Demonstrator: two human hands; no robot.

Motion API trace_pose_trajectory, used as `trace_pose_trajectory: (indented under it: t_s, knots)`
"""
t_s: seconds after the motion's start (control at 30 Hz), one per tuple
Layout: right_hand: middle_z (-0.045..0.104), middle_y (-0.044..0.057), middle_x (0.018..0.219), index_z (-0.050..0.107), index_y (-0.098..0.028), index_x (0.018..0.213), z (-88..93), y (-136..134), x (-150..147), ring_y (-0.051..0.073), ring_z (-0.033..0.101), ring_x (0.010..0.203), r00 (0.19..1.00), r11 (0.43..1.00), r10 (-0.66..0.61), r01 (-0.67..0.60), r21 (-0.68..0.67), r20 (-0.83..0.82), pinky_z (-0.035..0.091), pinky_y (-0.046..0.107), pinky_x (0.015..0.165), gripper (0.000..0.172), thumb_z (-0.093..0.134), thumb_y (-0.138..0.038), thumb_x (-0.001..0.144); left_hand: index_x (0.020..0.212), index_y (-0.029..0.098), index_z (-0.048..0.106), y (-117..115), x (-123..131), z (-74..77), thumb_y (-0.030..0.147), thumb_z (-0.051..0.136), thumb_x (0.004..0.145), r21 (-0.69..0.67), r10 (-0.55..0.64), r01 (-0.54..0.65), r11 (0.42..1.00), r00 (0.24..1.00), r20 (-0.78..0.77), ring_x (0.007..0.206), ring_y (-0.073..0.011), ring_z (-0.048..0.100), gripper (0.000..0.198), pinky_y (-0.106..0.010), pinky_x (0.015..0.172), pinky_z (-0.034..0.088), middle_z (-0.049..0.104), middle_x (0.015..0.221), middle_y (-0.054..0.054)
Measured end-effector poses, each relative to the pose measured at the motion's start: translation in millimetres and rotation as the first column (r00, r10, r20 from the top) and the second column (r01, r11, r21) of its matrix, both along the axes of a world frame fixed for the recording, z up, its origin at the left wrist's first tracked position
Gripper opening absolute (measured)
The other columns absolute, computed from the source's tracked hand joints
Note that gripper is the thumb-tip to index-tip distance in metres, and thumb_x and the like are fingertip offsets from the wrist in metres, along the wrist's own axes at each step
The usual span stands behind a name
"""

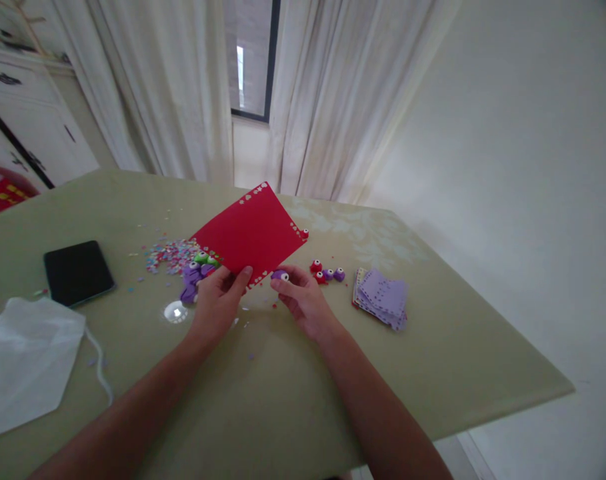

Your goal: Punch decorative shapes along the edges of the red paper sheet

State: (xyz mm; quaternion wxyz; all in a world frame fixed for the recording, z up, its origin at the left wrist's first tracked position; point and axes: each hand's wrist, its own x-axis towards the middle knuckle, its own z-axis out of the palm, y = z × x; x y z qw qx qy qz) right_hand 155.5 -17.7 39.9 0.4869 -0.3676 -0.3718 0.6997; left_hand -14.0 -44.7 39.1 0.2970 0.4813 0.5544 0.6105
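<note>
Red paper [250, 233] near edge in left hand [217, 301] grip | right hand [305, 303] holds purple punch [281, 275] beside it

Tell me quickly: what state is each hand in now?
Left hand: closed, holding the red paper sheet by its near edge.
Right hand: closed, holding a small purple punch.

The sheet [250, 233] is matt red paper; the punch [281, 275] at its 5 o'clock, glossy plastic; the phone [77, 272], glossy black.
</note>
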Motion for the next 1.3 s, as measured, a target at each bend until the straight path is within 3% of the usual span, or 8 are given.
trace_pose_trajectory:
  t_s: [0.27,0.63,0.83,1.07,1.3]
  knots:
    - [0.077,-0.002,0.082,0.073,-0.023,0.094,0.8,-3.5,-3.6,0.009,0.051,0.059,0.999,0.999,0.018,-0.019,-0.051,-0.031,0.036,0.024,0.053,0.051,0.104,-0.037,0.056,0.072,0.021,0.067,1.0,-1.5,-6.4,0.054,0.075,0.084,0.001,-0.013,0.013,1.0,1.0,-0.018,0.055,-0.0146,0.051,0.036,-0.026,0.052,0.039,0.059,0.059,0.002]
    - [0.077,0.002,0.08,0.079,-0.019,0.082,-3.6,0.5,-2.8,0.007,0.055,0.059,0.999,0.999,0.003,-0.005,-0.047,-0.035,0.045,0.021,0.055,0.049,0.104,-0.052,0.056,0.069,0.022,0.064,-0.4,0.5,-2.9,0.052,0.075,0.083,0.015,-0.019,0.018,1.0,1.0,0.01,0.054,-0.0148,0.05,0.034,-0.026,0.052,0.041,0.057,0.058,0.003]
    - [0.075,0.001,0.074,0.08,-0.018,0.075,-3.6,0.1,-3.5,0.007,0.053,0.056,1.0,1.0,-0.008,0.008,-0.018,-0.006,0.041,0.021,0.051,0.049,0.104,-0.055,0.054,0.069,0.021,0.065,-0.6,0.4,-4.1,0.051,0.073,0.085,0.016,-0.043,0.044,0.999,0.998,-0.048,0.054,-0.0146,0.049,0.034,-0.026,0.051,0.038,0.058,0.057,0.003]
    - [0.078,0.003,0.078,0.082,-0.018,0.078,-0.6,-1.7,-3.3,0.006,0.049,0.054,1.0,1.0,-0.012,0.012,-0.01,0.008,0.038,0.021,0.05,0.048,0.104,-0.054,0.054,0.071,0.021,0.066,0.7,-4.1,-4.5,0.05,0.073,0.086,0.027,0.007,-0.005,1.0,0.998,-0.07,0.056,-0.0149,0.051,0.033,-0.026,0.054,0.04,0.058,0.059,0.003]
    - [0.068,-0.002,0.066,0.077,-0.019,0.073,-2.3,-0.6,-4.6,0.007,0.047,0.053,0.999,0.999,-0.033,0.033,0.003,0.004,0.034,0.023,0.051,0.051,0.103,-0.057,0.053,0.078,0.02,0.071,-0.4,-1.1,-7.8,0.05,0.071,0.089,0.019,-0.076,0.079,0.997,0.991,-0.112,0.056,-0.0151,0.051,0.032,-0.026,0.055,0.039,0.063,0.063,0.002]
